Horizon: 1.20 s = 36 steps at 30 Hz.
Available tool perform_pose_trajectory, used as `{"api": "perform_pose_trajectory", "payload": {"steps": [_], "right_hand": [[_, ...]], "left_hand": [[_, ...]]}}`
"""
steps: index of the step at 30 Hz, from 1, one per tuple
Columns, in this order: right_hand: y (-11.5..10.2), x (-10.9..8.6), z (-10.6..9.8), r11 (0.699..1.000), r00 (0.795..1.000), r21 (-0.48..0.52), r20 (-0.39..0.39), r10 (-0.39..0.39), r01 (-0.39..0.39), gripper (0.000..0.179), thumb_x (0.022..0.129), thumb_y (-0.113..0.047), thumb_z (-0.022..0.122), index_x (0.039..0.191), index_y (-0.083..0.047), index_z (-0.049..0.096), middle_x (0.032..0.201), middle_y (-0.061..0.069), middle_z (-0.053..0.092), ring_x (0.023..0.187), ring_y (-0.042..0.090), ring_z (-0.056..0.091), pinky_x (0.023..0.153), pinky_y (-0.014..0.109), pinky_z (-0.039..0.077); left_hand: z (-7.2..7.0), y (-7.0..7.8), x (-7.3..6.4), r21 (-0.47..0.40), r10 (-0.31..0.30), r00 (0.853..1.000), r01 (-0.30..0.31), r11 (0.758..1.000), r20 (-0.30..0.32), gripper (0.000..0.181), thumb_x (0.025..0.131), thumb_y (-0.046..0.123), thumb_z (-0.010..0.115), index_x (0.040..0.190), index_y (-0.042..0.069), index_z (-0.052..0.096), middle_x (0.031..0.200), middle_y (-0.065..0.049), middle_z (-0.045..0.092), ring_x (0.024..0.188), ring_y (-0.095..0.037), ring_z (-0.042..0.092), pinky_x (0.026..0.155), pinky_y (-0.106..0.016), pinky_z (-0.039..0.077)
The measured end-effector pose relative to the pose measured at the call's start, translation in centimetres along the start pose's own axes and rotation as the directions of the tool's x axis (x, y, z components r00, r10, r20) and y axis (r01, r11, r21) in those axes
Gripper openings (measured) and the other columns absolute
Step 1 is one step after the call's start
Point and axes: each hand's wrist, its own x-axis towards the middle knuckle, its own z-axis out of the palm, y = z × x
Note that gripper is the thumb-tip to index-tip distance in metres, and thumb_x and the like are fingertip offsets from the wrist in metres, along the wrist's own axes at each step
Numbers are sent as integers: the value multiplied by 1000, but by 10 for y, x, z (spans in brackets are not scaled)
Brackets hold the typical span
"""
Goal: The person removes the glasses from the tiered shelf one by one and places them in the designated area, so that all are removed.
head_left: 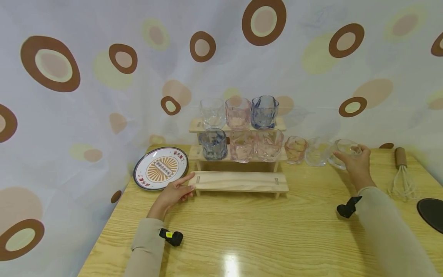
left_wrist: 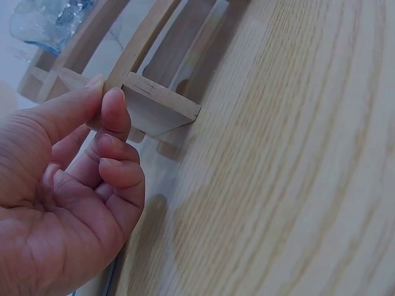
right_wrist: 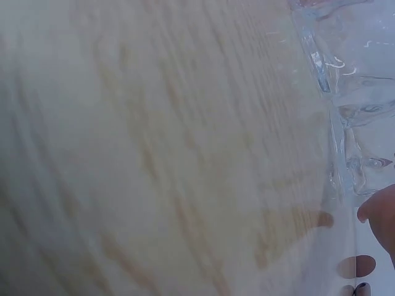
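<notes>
A three-step wooden display rack (head_left: 238, 181) stands on the table against the curtain. My left hand (head_left: 174, 191) pinches the left end of its lowest step; in the left wrist view, the left thumb and index finger (left_wrist: 115, 111) meet at the wooden edge. To the right of the rack, my right hand (head_left: 358, 165) grips a clear glass (head_left: 340, 163) between thumb and fingers. Beside it stand another clear glass (head_left: 315, 154) and an amber-pink glass (head_left: 295, 150). The right wrist view shows only part of the right hand (right_wrist: 379, 219) at its edge, near clear glass (right_wrist: 364, 111).
On the top step are a clear, a pink and a blue glass (head_left: 264, 111). The middle step bears a blue glass (head_left: 213, 144) and two pink ones. A patterned plate (head_left: 160, 168) lies left of the rack. At right are a whisk (head_left: 401, 165) and a black disc (head_left: 432, 213).
</notes>
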Motion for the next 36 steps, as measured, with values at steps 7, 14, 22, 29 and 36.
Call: {"api": "perform_pose_trajectory", "payload": {"steps": [7, 14, 22, 29, 36], "right_hand": [[3, 2, -1, 999, 1000, -53, -18, -7, 6, 97, 83, -39, 70, 146, -17, 0, 151, -2, 18, 137, 24, 17, 109, 35, 24], [5, 4, -10, 987, 997, -156, 78, -22, 34, 106, 86, -44, 65, 147, -11, -15, 156, 17, 0, 139, 38, 10, 108, 52, 20], [3, 8, -13, 982, 990, -186, 137, -13, 39, 114, 85, -48, 64, 146, -9, -23, 154, 23, -6, 137, 46, 8, 105, 60, 18], [0, 4, -14, 981, 987, -191, 163, -9, 41, 115, 86, -48, 63, 143, -10, -29, 152, 27, -14, 137, 49, -2, 105, 63, 13], [-11, -2, -23, 968, 980, -219, 180, -86, 125, 111, 89, -42, 62, 143, -7, -29, 149, 29, -19, 136, 50, -9, 105, 64, 9]], "left_hand": [[0, 0, 0, 8, -1, 1000, 1, 1000, -8, 54, 93, 13, 61, 144, 17, 43, 67, 0, 63, 58, -9, 49, 56, -21, 38], [0, -1, -1, 1, -5, 1000, 5, 1000, -3, 55, 92, 14, 62, 144, 18, 43, 67, 1, 63, 59, -9, 50, 56, -21, 38], [-1, -1, -1, 1, -3, 1000, 3, 1000, 1, 55, 92, 15, 63, 144, 18, 43, 68, 0, 63, 60, -9, 49, 57, -22, 37], [-1, -1, 0, 8, 2, 1000, -2, 1000, 8, 55, 93, 15, 62, 144, 18, 43, 68, 0, 63, 60, -9, 49, 57, -22, 37], [0, 0, 0, 9, 8, 1000, -8, 1000, 8, 55, 93, 14, 62, 144, 17, 43, 67, 0, 63, 60, -9, 49, 57, -22, 38]]}}
